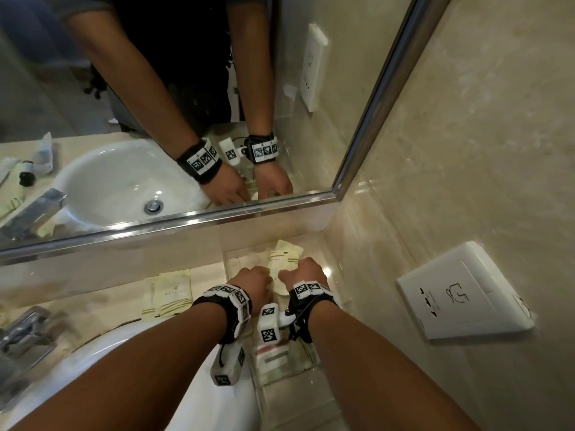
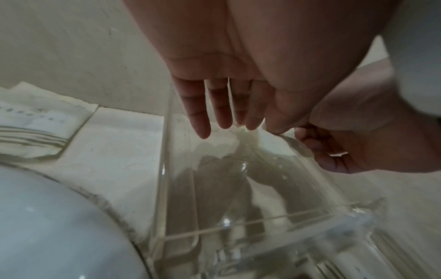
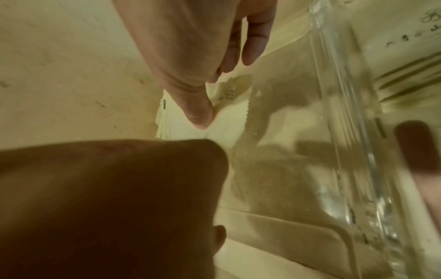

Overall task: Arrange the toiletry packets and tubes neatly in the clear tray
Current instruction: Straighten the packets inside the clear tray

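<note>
A clear tray sits in the counter's corner under the mirror, and both hands reach into its far end. Cream packets with olive stripes lie there in a loose pile. My left hand points its straight fingers down onto a packet inside the tray wall. My right hand pinches a serrated-edged packet between thumb and curled fingers. Seen from the left wrist, the right hand holds that packet's edge. The left hand's back fills the right wrist view's lower left.
More cream packets lie on the counter left of the tray. The white basin and chrome faucet are nearer left. A wall socket sits on the right wall. A flat pack with red and green marks lies in the tray's near end.
</note>
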Motion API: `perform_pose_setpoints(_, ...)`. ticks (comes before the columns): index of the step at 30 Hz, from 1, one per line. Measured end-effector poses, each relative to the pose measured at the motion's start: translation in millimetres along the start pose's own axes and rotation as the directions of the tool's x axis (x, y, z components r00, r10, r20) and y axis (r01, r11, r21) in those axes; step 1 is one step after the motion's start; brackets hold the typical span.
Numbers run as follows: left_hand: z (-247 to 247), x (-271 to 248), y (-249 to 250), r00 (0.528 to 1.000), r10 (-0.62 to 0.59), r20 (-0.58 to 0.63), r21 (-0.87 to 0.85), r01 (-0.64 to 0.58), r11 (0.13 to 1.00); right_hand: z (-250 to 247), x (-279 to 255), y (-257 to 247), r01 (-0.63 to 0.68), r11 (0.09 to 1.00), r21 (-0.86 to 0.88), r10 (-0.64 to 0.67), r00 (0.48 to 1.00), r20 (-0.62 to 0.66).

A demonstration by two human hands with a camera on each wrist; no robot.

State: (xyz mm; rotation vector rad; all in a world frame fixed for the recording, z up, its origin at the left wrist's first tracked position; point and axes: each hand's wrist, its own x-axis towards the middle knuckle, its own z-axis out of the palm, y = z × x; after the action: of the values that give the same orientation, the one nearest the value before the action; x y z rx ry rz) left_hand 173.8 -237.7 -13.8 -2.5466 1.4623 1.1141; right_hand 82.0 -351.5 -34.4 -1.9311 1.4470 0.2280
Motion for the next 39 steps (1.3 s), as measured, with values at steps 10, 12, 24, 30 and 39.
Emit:
perform_pose_setpoints(10,1,-19,-4,0.995,-0.052,-0.089,-0.08,0.045,0.996,-11,-16,20,0.17,0.948,0.268,-0.184,0.983,0.025)
perform_pose_setpoints(12,-5,-24,-4,0.978,-0.077,-0.194,-0.13,0.052,0.99,-17,-21,29,0.218,0.943,0.251,-0.242,0.968,0.066)
perform_pose_setpoints(24,-3,-73,14,0.992,-0.075,-0.105,-0.1,0.064,0.993,-21,-75,42,0.386,0.912,0.14,-0.41,0.873,0.264)
perform_pose_setpoints(30,0,-89,19,0.984,-0.076,-0.164,-0.212,0.04,0.976,-17,-93,41,0.436,0.881,0.184,-0.469,0.858,0.209)
perform_pose_setpoints(39,6,-98,15,0.96,-0.139,-0.245,-0.379,0.037,0.925,-20,-107,53,0.318,0.908,0.274,-0.376,0.906,0.193)
